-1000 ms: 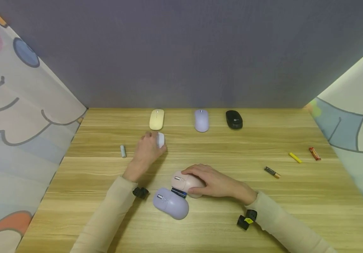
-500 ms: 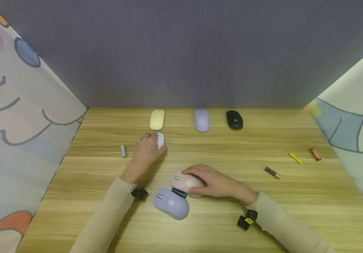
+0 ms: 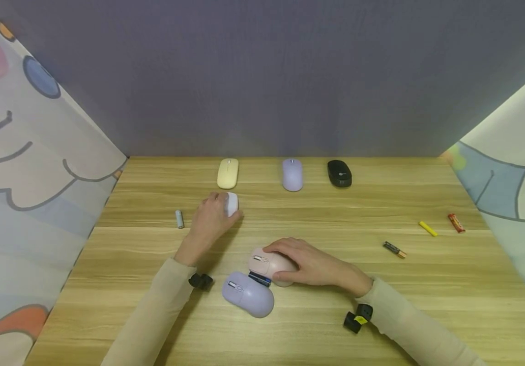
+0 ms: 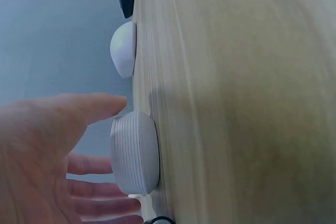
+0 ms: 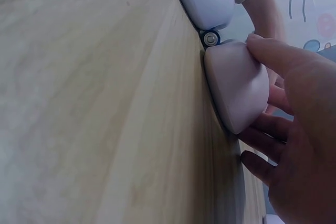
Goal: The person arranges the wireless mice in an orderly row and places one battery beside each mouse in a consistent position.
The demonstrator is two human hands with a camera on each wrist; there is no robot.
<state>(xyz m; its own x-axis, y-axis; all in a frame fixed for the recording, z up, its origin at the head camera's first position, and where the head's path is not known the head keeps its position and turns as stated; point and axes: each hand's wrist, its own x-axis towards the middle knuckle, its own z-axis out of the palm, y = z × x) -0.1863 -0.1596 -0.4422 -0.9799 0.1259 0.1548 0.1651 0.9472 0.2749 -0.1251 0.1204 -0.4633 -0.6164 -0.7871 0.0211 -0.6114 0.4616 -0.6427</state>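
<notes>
A person seated or standing over a wood-grained surface [image 3: 326, 218] works with both hands apart, each wrapped on a mouse. The left hand [image 3: 211, 217] has its thumb and fingers on opposite sides of a white mouse [image 3: 232, 204], whose side, seen from the left wrist, is finely ribbed. The right hand [image 3: 305, 262], nearer the person, holds a pink mouse [image 3: 267, 262], smooth and domed, between thumb and fingers. Just on the person's side of that hand lies a purple mouse [image 3: 251, 296], rounded and matte, with a blue-black battery [image 3: 259, 279], a small cylinder, set between it and the pink one.

Beyond the left hand sits a flat, oblong yellow mouse [image 3: 228, 174]; ahead of the right are a lilac mouse [image 3: 292, 175] and a glossy black mouse [image 3: 339, 173]. A grey battery [image 3: 179, 219] lies left of the left hand. Out to the right of the right hand are a copper-ended battery [image 3: 395, 249], a slim yellow cylinder [image 3: 428, 229] and a red cylinder [image 3: 457, 223]. Cream sleeves [image 3: 148, 310] cover both forearms.
</notes>
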